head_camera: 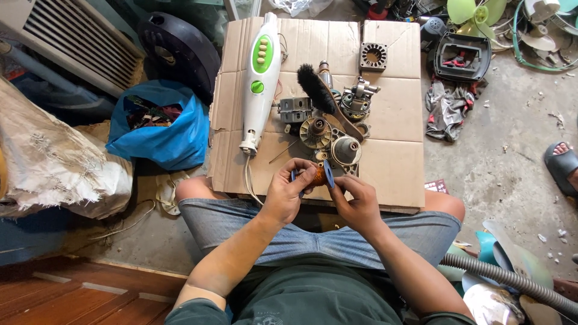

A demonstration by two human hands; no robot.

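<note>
A small spool of copper wire with blue end discs [320,174] is held between both hands over the near edge of a cardboard sheet [391,162]. My left hand [288,191] grips its left end; my right hand [356,201] pinches its right end. Just beyond lie dismantled motor parts: a round metal housing [346,150], a toothed rotor disc [315,132], a grey block [295,110] and a geared motor piece [357,99]. A black brush with a wooden handle [319,90] lies across them.
A white and green handheld appliance [260,78] lies on the cardboard's left, its cord trailing down. A square vented metal part [373,56] sits far right. A blue bag [159,126], black fan cover [180,51], rags [448,108], grey hose [512,280] and another person's sandalled foot [563,165] surround me.
</note>
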